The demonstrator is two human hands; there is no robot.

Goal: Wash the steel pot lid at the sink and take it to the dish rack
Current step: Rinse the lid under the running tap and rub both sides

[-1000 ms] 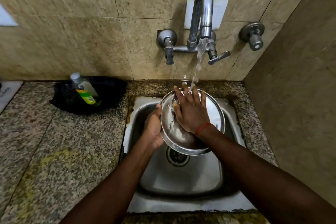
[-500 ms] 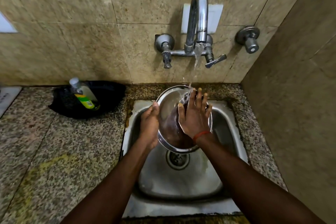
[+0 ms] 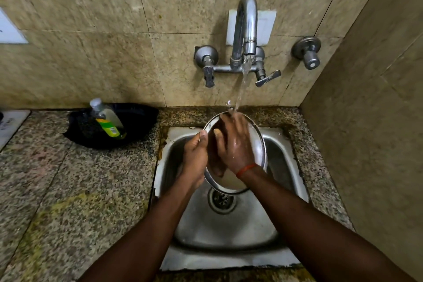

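The round steel pot lid (image 3: 259,144) is held tilted, nearly on edge, over the steel sink (image 3: 229,231), under the running water from the tap (image 3: 246,30). My left hand (image 3: 194,158) grips the lid's left rim, thumb on top. My right hand (image 3: 235,144) lies flat on the lid's inner face with fingers spread and the water falling on them. A red thread band circles my right wrist. The lid's lower rim hangs just above the drain (image 3: 221,200). No dish rack is in view.
A soap bottle (image 3: 107,121) leans in a black bowl (image 3: 137,121) on the granite counter (image 3: 68,190) left of the sink. A second valve knob (image 3: 307,52) sticks out of the tiled wall. A side wall stands close on the right.
The lid has tipped from lying nearly flat to standing steeper on edge. My right hand has slid across its face toward the top, under the water stream.
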